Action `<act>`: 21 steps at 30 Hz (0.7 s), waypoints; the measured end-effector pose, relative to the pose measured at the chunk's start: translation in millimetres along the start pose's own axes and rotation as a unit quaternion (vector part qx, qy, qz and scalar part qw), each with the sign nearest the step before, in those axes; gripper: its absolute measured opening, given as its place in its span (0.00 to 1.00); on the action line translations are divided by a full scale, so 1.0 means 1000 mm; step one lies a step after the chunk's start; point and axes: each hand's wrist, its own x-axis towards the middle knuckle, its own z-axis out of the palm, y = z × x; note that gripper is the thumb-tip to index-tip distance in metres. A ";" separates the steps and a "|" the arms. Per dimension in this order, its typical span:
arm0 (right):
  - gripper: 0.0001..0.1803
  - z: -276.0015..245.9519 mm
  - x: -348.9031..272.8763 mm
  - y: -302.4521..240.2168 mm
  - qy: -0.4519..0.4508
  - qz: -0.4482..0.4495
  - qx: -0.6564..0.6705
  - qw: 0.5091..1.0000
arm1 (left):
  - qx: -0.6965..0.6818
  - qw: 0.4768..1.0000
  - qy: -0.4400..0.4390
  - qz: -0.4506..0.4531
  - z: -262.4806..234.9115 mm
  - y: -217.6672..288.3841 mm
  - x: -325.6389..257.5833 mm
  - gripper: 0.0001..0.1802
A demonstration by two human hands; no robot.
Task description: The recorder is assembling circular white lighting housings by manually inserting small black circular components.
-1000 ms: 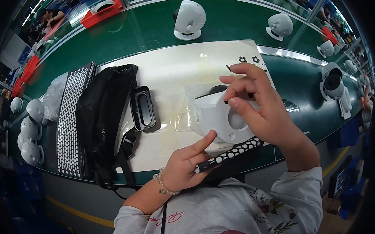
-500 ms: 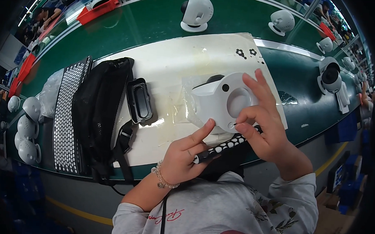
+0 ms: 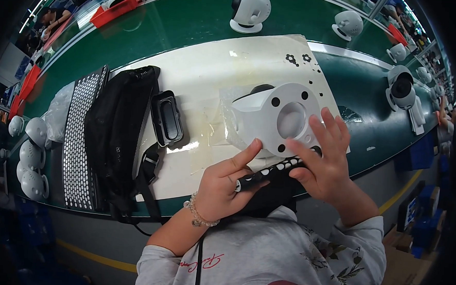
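Observation:
A white camera housing [image 3: 258, 113] lies tipped on clear plastic wrap, its round base with a circular hollow facing up. Black round pads [image 3: 275, 101] sit on the base, and a pale round recess shows by its right edge. My left hand [image 3: 223, 186] is closed on a black strip with white round spots [image 3: 270, 174], which looks like a sheet of stick-on pads. The left thumb rests at the base's lower edge. Fingers apart, my right hand [image 3: 327, 160] hovers over the base's lower right and the strip's far end; one finger is blurred.
Left of the housing are a black open case [image 3: 168, 120], a black mesh bag [image 3: 117, 131] and a perforated sheet [image 3: 81, 140]. White cameras [image 3: 32, 154] cluster at far left; others [image 3: 251, 12] stand along the back. A dark-lensed camera [image 3: 402, 88] sits at right.
My right hand has opened from a pinch and drawn back to the lower right. A black pad now fills the lower recess of the base. The view has shifted slightly.

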 end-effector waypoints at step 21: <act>0.02 0.000 -0.003 0.018 0.043 0.177 0.185 0.966 | 0.034 0.999 0.012 0.002 0.004 -0.004 -0.002 0.07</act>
